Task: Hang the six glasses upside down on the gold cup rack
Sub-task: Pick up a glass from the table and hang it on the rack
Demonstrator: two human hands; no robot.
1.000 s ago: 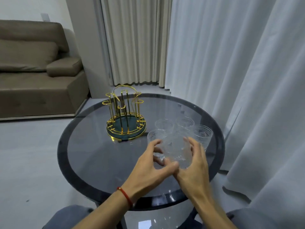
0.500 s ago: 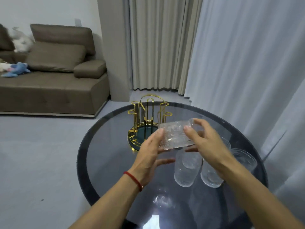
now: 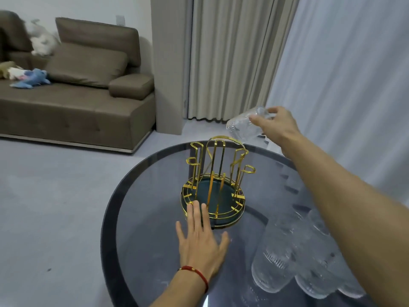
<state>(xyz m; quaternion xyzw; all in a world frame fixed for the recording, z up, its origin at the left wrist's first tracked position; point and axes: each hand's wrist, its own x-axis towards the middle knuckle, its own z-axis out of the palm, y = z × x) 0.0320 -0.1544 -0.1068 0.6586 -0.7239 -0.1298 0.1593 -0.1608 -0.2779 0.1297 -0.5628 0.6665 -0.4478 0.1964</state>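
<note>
The gold cup rack (image 3: 215, 178) with a dark green base stands mid-table, and no glass hangs on its prongs. My right hand (image 3: 276, 127) holds one clear ribbed glass (image 3: 243, 127) by its base, tilted mouth-down above and to the right of the rack's top loop. My left hand (image 3: 200, 238) lies flat on the table, fingers spread, its fingertips touching the rack's front rim. Several more clear glasses (image 3: 278, 258) stand bunched at the table's near right, partly hidden under my right forearm.
The round dark glass table (image 3: 115, 218) has a black rim. A brown sofa (image 3: 73, 100) with soft toys stands at the far left. Beige and white curtains (image 3: 332, 74) hang behind and to the right.
My left hand let go of the glass and dropped to the table by the rack's base. My right hand carried the glass up and past the rack, tipping it mouth-down.
</note>
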